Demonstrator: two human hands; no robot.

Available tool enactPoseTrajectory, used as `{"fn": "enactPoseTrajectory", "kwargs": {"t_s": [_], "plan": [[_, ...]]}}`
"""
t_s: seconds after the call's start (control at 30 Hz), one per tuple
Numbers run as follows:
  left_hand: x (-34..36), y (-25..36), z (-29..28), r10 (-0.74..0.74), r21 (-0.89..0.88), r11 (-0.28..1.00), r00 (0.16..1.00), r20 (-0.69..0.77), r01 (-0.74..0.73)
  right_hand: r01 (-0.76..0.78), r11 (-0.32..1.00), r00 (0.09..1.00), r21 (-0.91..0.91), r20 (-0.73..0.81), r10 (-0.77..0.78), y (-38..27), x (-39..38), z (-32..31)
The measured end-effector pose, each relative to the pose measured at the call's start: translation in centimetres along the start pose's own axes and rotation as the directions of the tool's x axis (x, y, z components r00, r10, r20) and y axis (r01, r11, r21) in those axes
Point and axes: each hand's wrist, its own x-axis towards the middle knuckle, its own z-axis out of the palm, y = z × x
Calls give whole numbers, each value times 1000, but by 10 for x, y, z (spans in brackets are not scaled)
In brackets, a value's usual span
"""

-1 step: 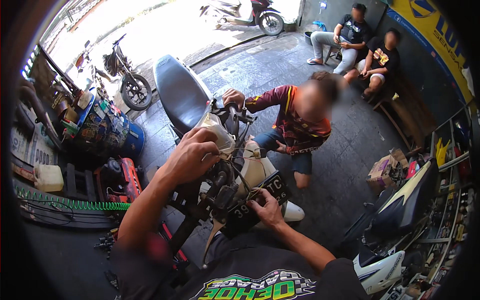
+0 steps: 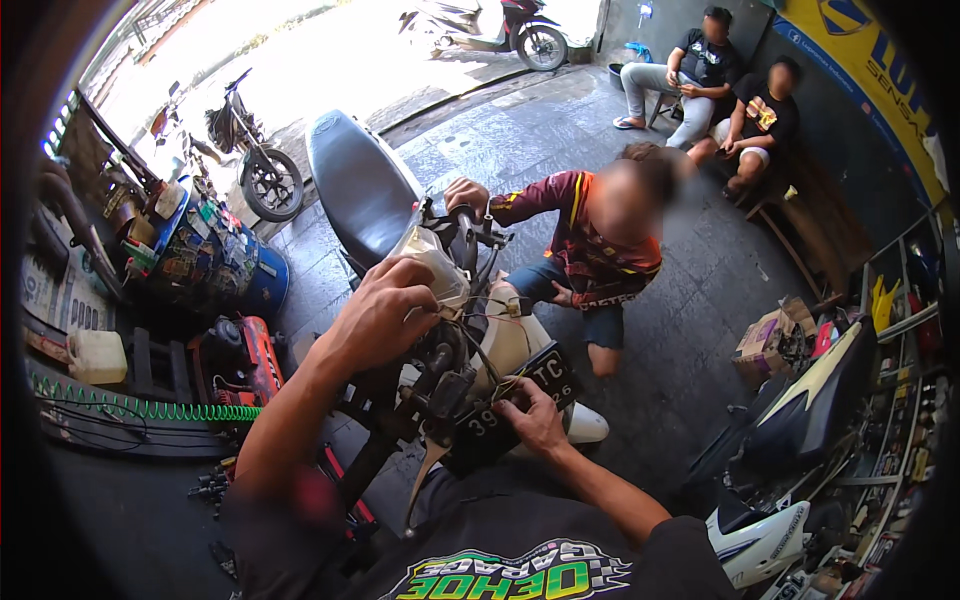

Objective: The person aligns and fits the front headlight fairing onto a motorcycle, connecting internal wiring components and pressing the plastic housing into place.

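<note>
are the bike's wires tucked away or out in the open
Out in the open: wires run exposed between the left hand and the right hand, which pinches some of them.

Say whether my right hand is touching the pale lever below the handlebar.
Apart. The head view shows the pale lever lower and to the left of your right hand, with the dark number plate visible between them.

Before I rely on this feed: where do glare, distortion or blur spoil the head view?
Head view: daylight bleaches the ground outside; the motorcycle seat shines; the yellow banner bows near the right rim; blurred patches hide faces; the left hand and right hand read clearly, thin wires less so.
</note>
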Motion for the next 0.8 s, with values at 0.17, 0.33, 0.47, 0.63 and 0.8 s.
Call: {"fn": "enactPoseTrajectory", "kwargs": {"t_s": [0.17,0.33,0.47,0.63,0.8], "plan": [[-12,9,-6,-7,45,999,1000,-7,8,21,994,995,107,92,-31,8,7,3],[-37,45,-25,-157,-26,988,976,-151,155,50,998,994,-28,102,-46,-2,7,3],[-74,100,-53,-170,-230,967,947,-271,107,51,993,995,-102,85,-42,-10,3,-10],[-140,174,-50,-126,-774,628,971,-201,-79,-89,984,967,155,249,49,-28,9,-7],[-125,171,75,-160,-925,140,930,331,353,-284,942,916,177,342,212,-25,19,-26]]}}
